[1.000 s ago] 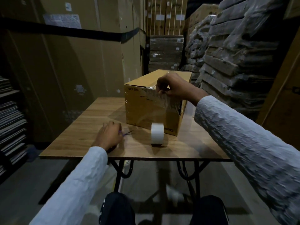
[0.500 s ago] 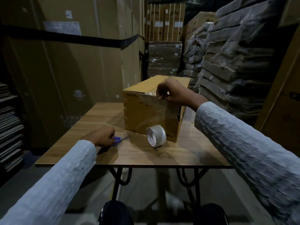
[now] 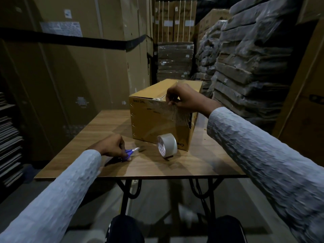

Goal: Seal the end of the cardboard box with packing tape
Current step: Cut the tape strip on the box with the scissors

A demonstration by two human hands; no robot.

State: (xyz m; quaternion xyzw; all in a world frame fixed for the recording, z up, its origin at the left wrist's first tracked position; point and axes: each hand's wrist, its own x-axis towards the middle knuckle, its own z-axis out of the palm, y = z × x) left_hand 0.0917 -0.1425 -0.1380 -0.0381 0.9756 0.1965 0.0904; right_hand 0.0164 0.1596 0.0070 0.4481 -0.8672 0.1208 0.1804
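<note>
Left hand [image 3: 112, 146] is curled around one pair of blue-handled scissors [image 3: 130, 152] on the table [image 3: 201, 160], right hand [image 3: 184, 99] pinches clear tape (I think) at the top edge of the one cardboard box [image 3: 157, 123], with one tape roll [image 3: 166, 145] standing just in front.

The cardboard box [image 3: 154, 123] shows upside-down letters "NG FAN" near its top left corner; other print is illegible.

Scissors [image 3: 130, 152]: handles hidden inside left hand [image 3: 112, 146] grip. Box [image 3: 154, 123]: print too small to read. Both sleeves: cut off by frame edges.
</note>
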